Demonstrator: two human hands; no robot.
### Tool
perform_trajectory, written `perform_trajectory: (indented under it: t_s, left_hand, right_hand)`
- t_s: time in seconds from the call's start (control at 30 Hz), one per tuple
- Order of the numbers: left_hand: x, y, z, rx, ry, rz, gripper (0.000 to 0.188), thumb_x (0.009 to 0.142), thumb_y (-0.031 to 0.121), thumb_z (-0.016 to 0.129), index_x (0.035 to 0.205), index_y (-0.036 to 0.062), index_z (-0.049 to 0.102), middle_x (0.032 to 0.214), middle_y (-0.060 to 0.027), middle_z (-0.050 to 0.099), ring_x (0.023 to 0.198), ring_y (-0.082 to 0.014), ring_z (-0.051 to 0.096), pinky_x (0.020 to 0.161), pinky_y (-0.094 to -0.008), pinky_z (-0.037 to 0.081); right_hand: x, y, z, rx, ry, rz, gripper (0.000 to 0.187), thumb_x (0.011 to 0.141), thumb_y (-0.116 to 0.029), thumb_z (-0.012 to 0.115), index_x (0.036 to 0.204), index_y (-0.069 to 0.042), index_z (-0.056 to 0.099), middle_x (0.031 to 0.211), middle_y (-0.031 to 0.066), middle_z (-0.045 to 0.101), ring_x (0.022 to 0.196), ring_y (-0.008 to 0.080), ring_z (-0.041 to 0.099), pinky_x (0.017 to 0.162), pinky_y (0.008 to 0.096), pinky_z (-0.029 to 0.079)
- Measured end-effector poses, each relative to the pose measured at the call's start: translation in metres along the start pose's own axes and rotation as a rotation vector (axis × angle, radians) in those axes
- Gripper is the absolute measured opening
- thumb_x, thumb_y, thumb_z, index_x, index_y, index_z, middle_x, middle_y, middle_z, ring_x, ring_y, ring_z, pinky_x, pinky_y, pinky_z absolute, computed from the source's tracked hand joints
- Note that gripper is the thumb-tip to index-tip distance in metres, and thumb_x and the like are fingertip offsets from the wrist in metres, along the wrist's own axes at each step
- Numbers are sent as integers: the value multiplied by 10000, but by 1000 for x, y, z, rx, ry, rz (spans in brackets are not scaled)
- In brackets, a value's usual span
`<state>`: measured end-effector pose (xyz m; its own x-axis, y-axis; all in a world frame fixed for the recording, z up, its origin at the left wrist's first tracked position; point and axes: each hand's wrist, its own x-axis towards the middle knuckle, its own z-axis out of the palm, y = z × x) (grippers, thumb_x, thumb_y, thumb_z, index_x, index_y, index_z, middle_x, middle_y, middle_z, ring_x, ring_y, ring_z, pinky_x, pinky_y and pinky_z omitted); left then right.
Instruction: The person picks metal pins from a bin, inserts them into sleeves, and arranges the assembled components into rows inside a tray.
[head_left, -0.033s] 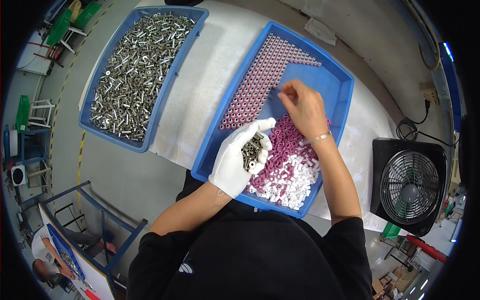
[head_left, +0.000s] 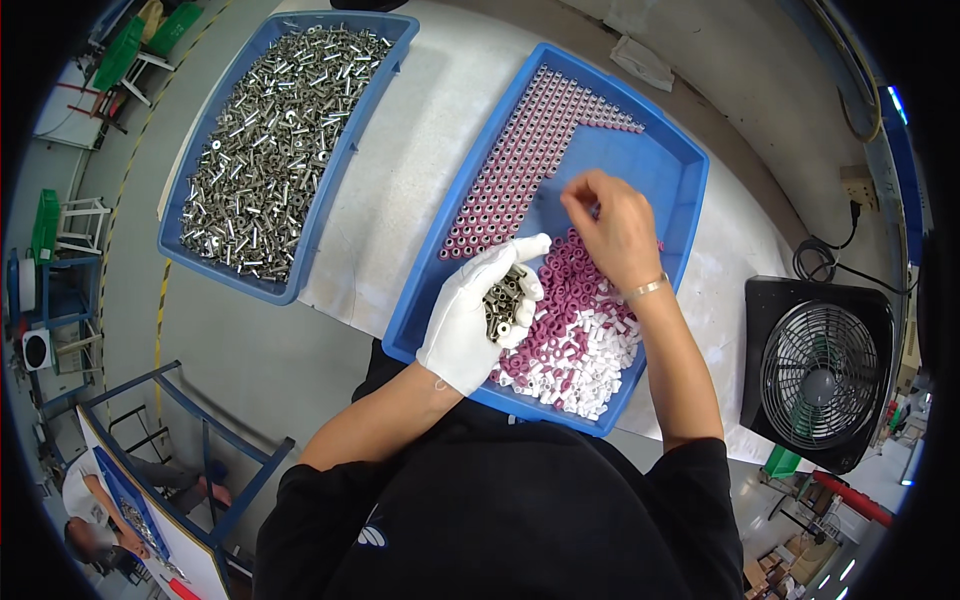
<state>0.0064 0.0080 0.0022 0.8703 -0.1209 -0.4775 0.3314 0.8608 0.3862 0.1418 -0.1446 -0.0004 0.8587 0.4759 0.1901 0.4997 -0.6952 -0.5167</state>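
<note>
My left hand (head_left: pixel 465 320), in a white glove, is cupped palm up around a heap of small flanged metal sleeves (head_left: pixel 503 308). It hangs over the near left part of a blue tray (head_left: pixel 622 170). My bare right hand (head_left: pixel 618 232) is above the middle of that tray, fingers curled toward the thumb; anything between the tips is hidden. Below it lies a loose pile of purple rings (head_left: pixel 570 268), which runs into white plastic tubes (head_left: pixel 590 375) nearer me. Upright purple-ringed pieces with metal tops (head_left: pixel 510 165) stand in tight rows along the tray's left and far sides.
A second blue tray (head_left: pixel 345 165) full of loose metal sleeves (head_left: pixel 285 140) stands to the left on the pale table (head_left: pixel 440 110). A black fan (head_left: pixel 818 375) is at the right. Another person (head_left: pixel 100 510) sits at a table, lower left.
My right hand has shifted slightly right and toward me, away from the edge of the standing rows. My left hand stays nearly still with its metal sleeves.
</note>
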Motion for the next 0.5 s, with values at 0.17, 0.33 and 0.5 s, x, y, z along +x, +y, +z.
perform_trajectory:
  t_s: [0.17,0.33,0.5]
  left_hand:
    - [1,0,-1,51,-34,48,357,1069,191,442,1339,6,583,842,-52,629,586,-65,526,415,-168,356]
    - [0,0,4,86,-29,93,349,1067,180,438,1333,10,588,844,-55,632,594,-67,526,441,-169,362]
    - [-1,0,2,74,-71,83,352,1071,186,432,1335,14,589,845,-54,634,592,-69,532,459,-168,369]
  right_hand:
    - [-50,-12,-17,2,-246,-272,51,783,-37,692,802,-76,664,788,54,665,737,220,607,730,329,504]
    - [-77,-21,-7,-65,-233,-364,31,790,-70,686,774,-75,661,847,61,628,806,221,578,770,324,480]
    - [-83,-25,1,-218,-200,-403,42,803,-105,665,775,-74,667,829,65,583,805,223,546,761,321,463]
